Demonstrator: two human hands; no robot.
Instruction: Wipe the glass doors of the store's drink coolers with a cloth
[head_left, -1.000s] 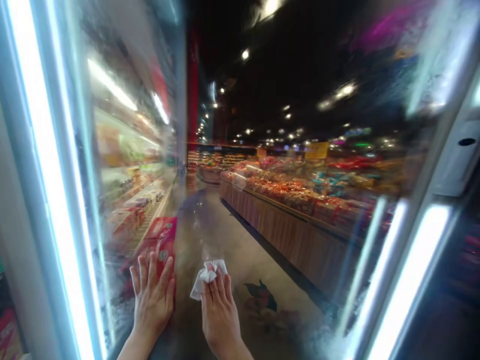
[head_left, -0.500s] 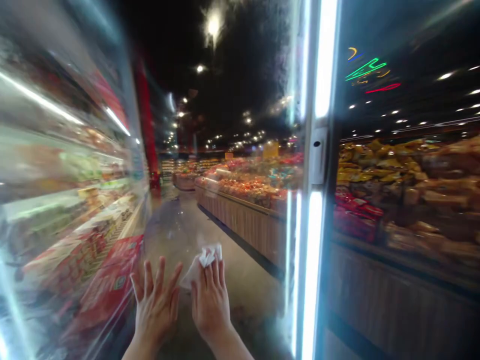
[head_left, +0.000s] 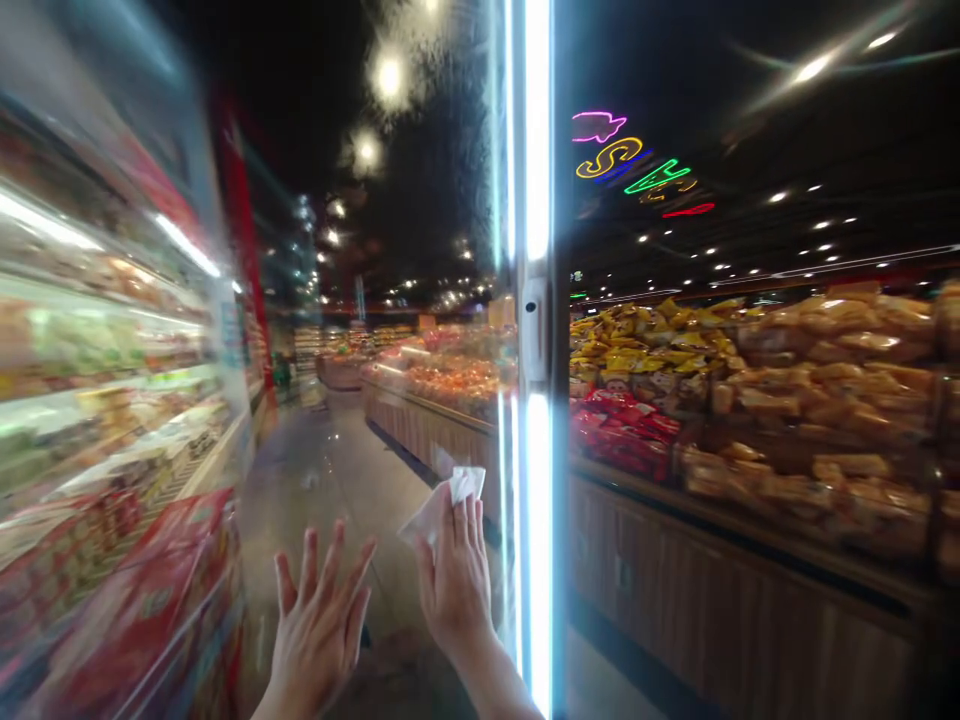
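My right hand [head_left: 459, 570] is up in front of the glass door [head_left: 420, 200], a thin white tissue [head_left: 467, 484] under its fingers. One corner of the tissue pokes out beyond the fingertips and another hangs out past the thumb. Lower and to the left, my left hand [head_left: 321, 610] holds nothing. Its fingers are spread, with the palm facing the glass; whether it touches the pane I cannot tell. The door's upright frame, lined with bright light strips [head_left: 538, 150], stands just right of my right hand.
On the left are blurred shelves [head_left: 105, 400] of packaged goods, with red packs [head_left: 157, 600] low down. Through the glass a produce stand [head_left: 442, 375] lines a tiled aisle [head_left: 322, 480]. To the right, bagged goods [head_left: 810, 400] are piled on a wood-panelled stand. Neon signs [head_left: 611, 157] hang above.
The view has swung right, so the door frame sits further left in the picture. My right hand, with the tissue, has moved right, closer to the frame and away from my left hand.
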